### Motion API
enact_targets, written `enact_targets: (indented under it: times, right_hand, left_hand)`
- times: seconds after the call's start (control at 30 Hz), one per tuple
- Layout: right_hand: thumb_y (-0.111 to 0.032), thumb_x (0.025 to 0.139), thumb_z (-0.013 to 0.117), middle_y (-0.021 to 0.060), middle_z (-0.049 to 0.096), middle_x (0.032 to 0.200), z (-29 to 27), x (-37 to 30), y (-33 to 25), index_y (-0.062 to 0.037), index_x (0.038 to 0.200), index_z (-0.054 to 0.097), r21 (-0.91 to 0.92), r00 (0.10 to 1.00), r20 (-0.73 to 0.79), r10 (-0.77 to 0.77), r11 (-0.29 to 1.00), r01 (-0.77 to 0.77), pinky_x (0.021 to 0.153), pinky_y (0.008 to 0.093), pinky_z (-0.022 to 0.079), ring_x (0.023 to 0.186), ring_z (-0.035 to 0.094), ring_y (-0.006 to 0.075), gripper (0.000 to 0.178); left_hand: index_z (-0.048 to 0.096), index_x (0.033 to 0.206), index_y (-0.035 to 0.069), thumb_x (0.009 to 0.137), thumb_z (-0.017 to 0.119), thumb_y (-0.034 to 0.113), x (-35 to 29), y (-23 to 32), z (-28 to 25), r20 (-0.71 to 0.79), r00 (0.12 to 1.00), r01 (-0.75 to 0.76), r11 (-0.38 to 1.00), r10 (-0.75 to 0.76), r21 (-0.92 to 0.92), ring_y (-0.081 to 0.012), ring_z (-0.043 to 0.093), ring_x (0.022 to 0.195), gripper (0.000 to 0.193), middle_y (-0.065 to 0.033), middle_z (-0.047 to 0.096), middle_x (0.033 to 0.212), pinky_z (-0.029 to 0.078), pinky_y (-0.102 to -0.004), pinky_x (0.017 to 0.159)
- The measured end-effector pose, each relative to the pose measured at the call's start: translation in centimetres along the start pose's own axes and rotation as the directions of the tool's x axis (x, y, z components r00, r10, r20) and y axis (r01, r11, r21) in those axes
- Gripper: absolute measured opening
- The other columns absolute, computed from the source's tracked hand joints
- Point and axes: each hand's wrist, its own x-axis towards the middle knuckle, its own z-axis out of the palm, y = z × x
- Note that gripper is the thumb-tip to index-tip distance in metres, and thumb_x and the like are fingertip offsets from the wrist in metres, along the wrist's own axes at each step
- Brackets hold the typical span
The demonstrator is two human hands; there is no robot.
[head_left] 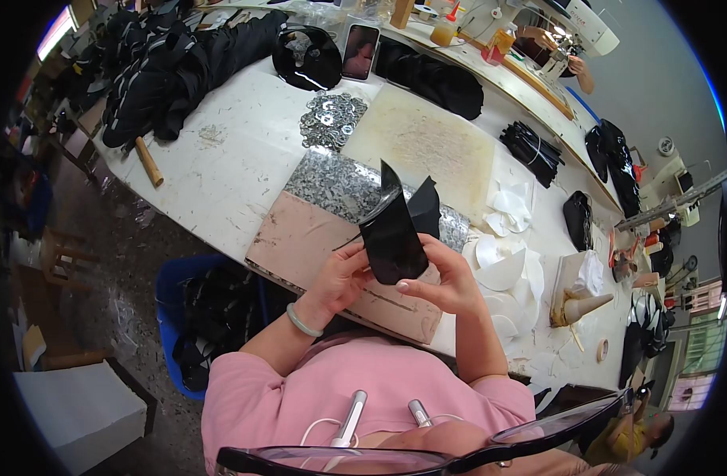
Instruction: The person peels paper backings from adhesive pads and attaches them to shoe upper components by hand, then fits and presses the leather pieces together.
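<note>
Between my hands is a glossy black sheet piece (395,246), perhaps leather, standing upright with its top curling over and a second flap behind it. My left hand (344,276) has its fingers closed on the lower left edge. My right hand (444,274) pinches the lower right side, thumb across the front. Under the piece lies a speckled grey stone slab (332,186), with a worn pinkish block (296,238) along its near side. A pile of silver metal rings (332,119) sits just beyond the slab.
A yellowish mat (427,147) lies behind the slab. White cut pieces (506,278) spread to the right, near a bundle of black strips (532,152). Far left are a wooden handle (149,162) and black bags (181,71). Another person's hand (579,73) works at a sewing machine (582,28).
</note>
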Motion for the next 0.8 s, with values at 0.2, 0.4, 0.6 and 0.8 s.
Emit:
enact_targets:
  times: [0.2, 0.4, 0.6, 0.8]
  right_hand:
    - [-0.018, 0.066, 0.083, 0.0126, 0.055, 0.112, -0.8, -1.2, -0.7, 0.0, 0.094, 0.065, -0.073, 0.989, -0.145, -0.04, 0.997, 0.029, 0.089, 0.0324, 0.042, 0.102, 0.054, 0.0227, 0.037]
    - [-0.015, 0.063, 0.082, 0.0078, 0.044, 0.106, -2.6, -3.7, -1.0, 0.0026, 0.101, 0.064, -0.102, 0.885, -0.462, -0.053, 0.995, 0.006, 0.092, 0.0308, 0.034, 0.102, 0.042, 0.0201, 0.046]
    - [-0.003, 0.075, 0.073, 0.01, 0.059, 0.11, -3.8, -6.7, -0.9, 0.0073, 0.124, 0.048, 0.425, 0.79, -0.563, 0.242, 0.905, 0.026, 0.08, 0.0259, 0.046, 0.096, 0.057, 0.0138, 0.056]
    - [0.003, 0.074, 0.073, 0.0091, 0.059, 0.108, -3.9, -7.3, -1.3, 0.0073, 0.124, 0.048, 0.355, 0.767, -0.592, 0.247, 0.935, -0.027, 0.08, 0.0261, 0.048, 0.095, 0.057, 0.0135, 0.057]
  left_hand:
    - [0.057, 0.115, -0.002, 0.095, 0.052, 0.013, 1.0, 0.9, 3.0, 0.052, 0.991, -0.127, 0.992, 0.127, -0.013, -0.0146, 0.062, 0.096, 0.025, -0.0067, 0.063, 0.106, 0.05, -0.0296, 0.086]
    - [0.059, 0.108, -0.001, 0.096, 0.051, 0.014, 3.8, 1.0, 6.6, 0.081, 0.997, -0.018, 0.999, 0.016, 0.035, -0.0124, 0.062, 0.09, 0.021, -0.006, 0.064, 0.099, 0.051, -0.0285, 0.084]
    - [0.061, 0.101, 0.002, 0.096, 0.051, 0.016, 5.8, -1.1, 9.2, 0.028, 0.992, 0.117, 0.976, -0.124, 0.183, -0.0086, 0.062, 0.084, 0.018, -0.0032, 0.065, 0.092, 0.052, -0.0238, 0.073]
    - [0.062, 0.089, 0.003, 0.096, 0.051, 0.019, 6.7, -2.4, 9.8, 0.059, 0.974, 0.19, 0.929, -0.219, 0.319, -0.0029, 0.051, 0.066, 0.02, 0.0038, 0.054, 0.072, 0.044, -0.0192, 0.061]
